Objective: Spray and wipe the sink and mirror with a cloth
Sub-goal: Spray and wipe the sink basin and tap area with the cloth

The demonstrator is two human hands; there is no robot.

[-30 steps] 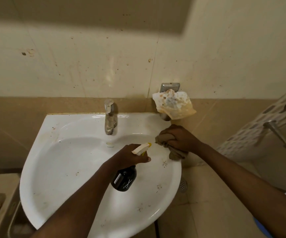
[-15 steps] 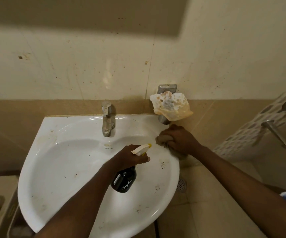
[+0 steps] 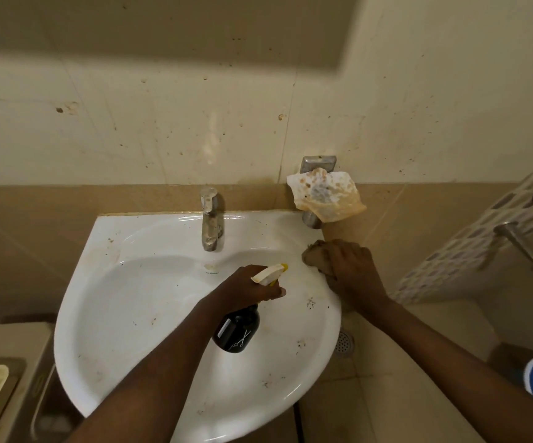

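The sink (image 3: 137, 314) is mostly dirty: left hand (image 3: 242, 287) grips the bottle (image 3: 236, 334), right hand (image 3: 348, 266) presses the cloth (image 3: 311, 255) on its rim; no mirror is in view.

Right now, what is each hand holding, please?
Left hand: closed on the spray bottle.
Right hand: closed on the cloth, at the sink rim.

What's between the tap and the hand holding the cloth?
Bare white sink rim, lightly speckled, separates the tap from the right hand in the head view.
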